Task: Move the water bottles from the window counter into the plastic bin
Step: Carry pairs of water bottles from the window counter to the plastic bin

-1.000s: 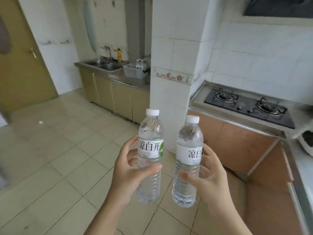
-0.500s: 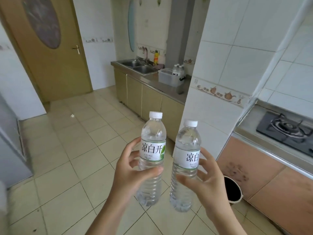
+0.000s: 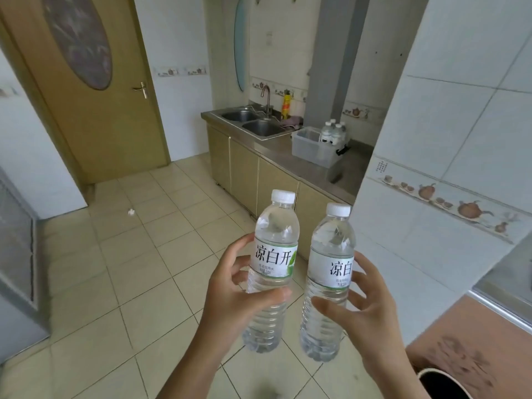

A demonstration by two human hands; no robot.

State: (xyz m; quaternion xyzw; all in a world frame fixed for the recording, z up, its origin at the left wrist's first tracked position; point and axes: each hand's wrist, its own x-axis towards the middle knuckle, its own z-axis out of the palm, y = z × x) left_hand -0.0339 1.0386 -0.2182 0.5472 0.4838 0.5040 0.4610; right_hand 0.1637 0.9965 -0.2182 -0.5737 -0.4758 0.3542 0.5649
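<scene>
My left hand grips a clear water bottle with a white cap and a white-green label, held upright over the floor. Beside it my right hand grips a second, matching water bottle, also upright. The two bottles stand close together without touching. Far ahead, a clear plastic bin sits on the steel counter next to the sink, with several capped bottles standing in its far end.
A double sink with a tap lies left of the bin. A tiled pillar stands close on my right, hiding the counter's right end. A wooden door is at the back left. Tiled floor stretches ahead. A dark round pot sits low right.
The view has swung left and moved forward: the stove has left the frame, the door, sink and bin are nearer and more central. Both hands still hold their bottles upright.
</scene>
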